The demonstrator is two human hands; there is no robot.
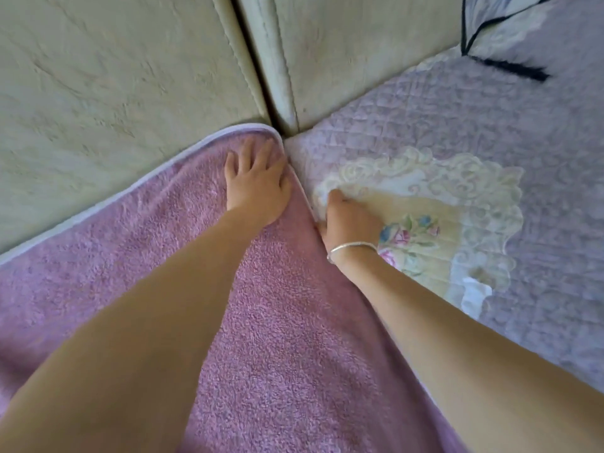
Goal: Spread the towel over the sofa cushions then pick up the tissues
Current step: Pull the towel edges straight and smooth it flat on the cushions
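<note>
Pink terry towel [277,322], seemingly soft and limp; best gripped at its hem. My left hand [258,188] presses it flat, fingers straight; my right hand's [348,220] hold is unclear.

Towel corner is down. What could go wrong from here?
1. The right hand rests on the lace-edged floral cover right beside the towel edge; tucking there may drag or squash the cover.
2. The left hand pins the towel corner flat; lifting it may let the corner creep back.
3. A white tissue sticks out at the cover's near end; an arm could brush it loose.
</note>
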